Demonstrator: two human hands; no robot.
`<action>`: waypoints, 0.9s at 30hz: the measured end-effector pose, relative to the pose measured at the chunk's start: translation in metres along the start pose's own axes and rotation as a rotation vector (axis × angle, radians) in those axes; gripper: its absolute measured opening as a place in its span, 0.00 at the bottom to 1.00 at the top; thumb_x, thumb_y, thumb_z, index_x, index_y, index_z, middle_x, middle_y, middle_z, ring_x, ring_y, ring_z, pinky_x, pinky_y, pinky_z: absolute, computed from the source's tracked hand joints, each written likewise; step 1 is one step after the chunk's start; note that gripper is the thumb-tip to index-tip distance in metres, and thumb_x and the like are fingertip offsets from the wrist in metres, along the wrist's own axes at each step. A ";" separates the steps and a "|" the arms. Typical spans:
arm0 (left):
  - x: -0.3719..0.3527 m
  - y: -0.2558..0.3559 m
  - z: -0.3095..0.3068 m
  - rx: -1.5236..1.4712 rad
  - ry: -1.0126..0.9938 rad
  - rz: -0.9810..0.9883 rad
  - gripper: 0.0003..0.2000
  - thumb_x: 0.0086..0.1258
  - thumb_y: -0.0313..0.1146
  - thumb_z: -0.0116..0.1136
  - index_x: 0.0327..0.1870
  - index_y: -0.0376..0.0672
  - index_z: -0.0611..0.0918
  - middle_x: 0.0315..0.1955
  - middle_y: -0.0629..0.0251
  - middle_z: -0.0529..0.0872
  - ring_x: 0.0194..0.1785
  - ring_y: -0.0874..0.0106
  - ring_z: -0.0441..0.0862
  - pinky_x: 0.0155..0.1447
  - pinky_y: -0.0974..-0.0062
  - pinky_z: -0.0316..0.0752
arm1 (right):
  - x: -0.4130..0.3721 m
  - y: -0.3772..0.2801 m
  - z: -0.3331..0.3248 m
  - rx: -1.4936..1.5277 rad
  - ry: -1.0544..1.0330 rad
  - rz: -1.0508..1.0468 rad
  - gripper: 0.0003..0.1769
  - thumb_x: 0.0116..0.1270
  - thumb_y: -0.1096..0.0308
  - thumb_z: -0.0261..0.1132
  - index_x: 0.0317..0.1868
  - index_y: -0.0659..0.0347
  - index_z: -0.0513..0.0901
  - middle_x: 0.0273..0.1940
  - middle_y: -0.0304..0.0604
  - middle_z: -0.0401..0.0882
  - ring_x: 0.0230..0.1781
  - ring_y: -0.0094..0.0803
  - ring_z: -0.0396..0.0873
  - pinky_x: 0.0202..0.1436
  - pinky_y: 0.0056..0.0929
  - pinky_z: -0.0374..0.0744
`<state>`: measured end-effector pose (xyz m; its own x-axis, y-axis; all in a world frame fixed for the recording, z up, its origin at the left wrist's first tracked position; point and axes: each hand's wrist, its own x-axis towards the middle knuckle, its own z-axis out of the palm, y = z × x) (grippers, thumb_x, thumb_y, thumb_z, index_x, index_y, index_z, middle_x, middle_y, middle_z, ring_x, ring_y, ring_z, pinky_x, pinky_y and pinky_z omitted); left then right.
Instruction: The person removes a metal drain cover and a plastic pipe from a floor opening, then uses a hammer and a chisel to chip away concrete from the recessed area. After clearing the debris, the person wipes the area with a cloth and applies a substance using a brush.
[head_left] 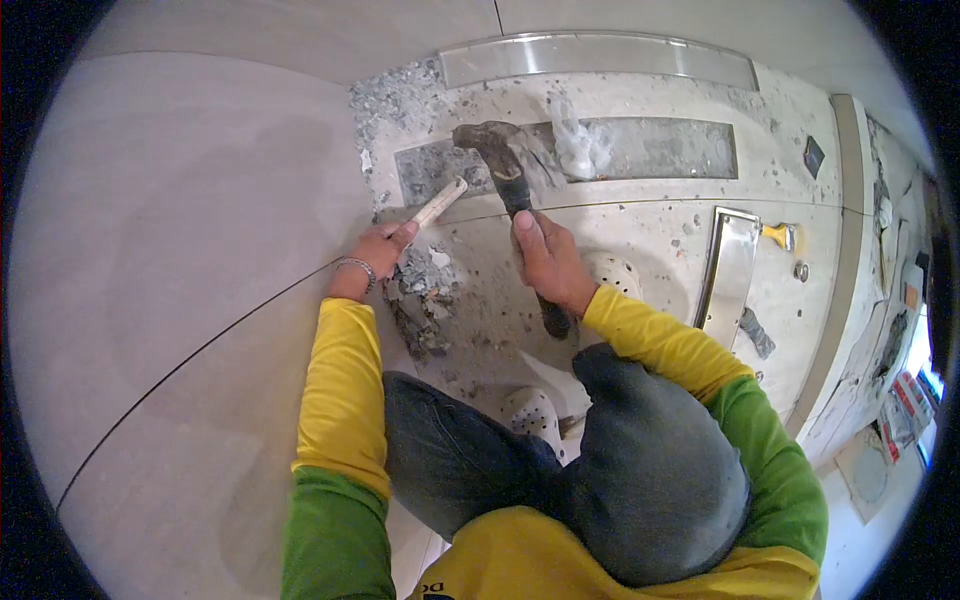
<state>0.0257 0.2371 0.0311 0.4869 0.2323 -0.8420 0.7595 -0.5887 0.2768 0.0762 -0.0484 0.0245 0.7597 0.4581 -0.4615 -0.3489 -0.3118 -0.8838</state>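
Observation:
My right hand [552,265] is closed round the dark handle of a claw hammer [490,142], whose worn metal head hangs over the long sunken slot [690,150] in the floor. Between the fingers of my left hand [382,250] is a pale, dusty rod [441,203], slanting up to the right. Its far end lies over the slot's left part, a short way from the hammer head. Broken grey rubble [425,290] is heaped just below my left hand. A clear plastic bag [582,145] sits across the middle of the slot.
A steel strip [600,58] runs along the back wall, with grey chips [395,100] at its left. To the right lie a metal cover [732,270], a yellow-handled brush [779,236] and a dark square piece [814,157]. A raised sill [840,250] bounds the right side.

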 end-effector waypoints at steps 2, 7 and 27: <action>-0.003 0.000 0.001 0.006 0.015 0.040 0.27 0.73 0.61 0.52 0.53 0.45 0.83 0.21 0.65 0.80 0.21 0.72 0.77 0.28 0.70 0.74 | -0.006 0.002 0.005 -0.092 0.041 -0.019 0.37 0.76 0.38 0.46 0.37 0.71 0.77 0.27 0.64 0.78 0.31 0.62 0.78 0.38 0.49 0.75; 0.005 -0.007 0.004 0.074 0.021 0.077 0.27 0.72 0.61 0.52 0.58 0.49 0.83 0.24 0.62 0.82 0.28 0.67 0.80 0.39 0.66 0.76 | 0.000 0.003 0.008 -0.291 -0.082 0.107 0.40 0.75 0.36 0.45 0.41 0.73 0.78 0.32 0.71 0.80 0.39 0.67 0.80 0.47 0.52 0.76; -0.025 0.026 -0.014 -0.131 0.119 -0.045 0.29 0.69 0.63 0.54 0.59 0.49 0.83 0.25 0.62 0.85 0.20 0.72 0.77 0.29 0.70 0.75 | 0.001 -0.016 -0.009 0.183 0.037 -0.106 0.32 0.78 0.37 0.44 0.32 0.59 0.71 0.17 0.36 0.67 0.13 0.24 0.66 0.18 0.26 0.67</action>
<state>0.0398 0.2267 0.0661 0.4931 0.3507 -0.7962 0.8274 -0.4717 0.3047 0.0877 -0.0498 0.0391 0.8155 0.4486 -0.3656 -0.3575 -0.1062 -0.9279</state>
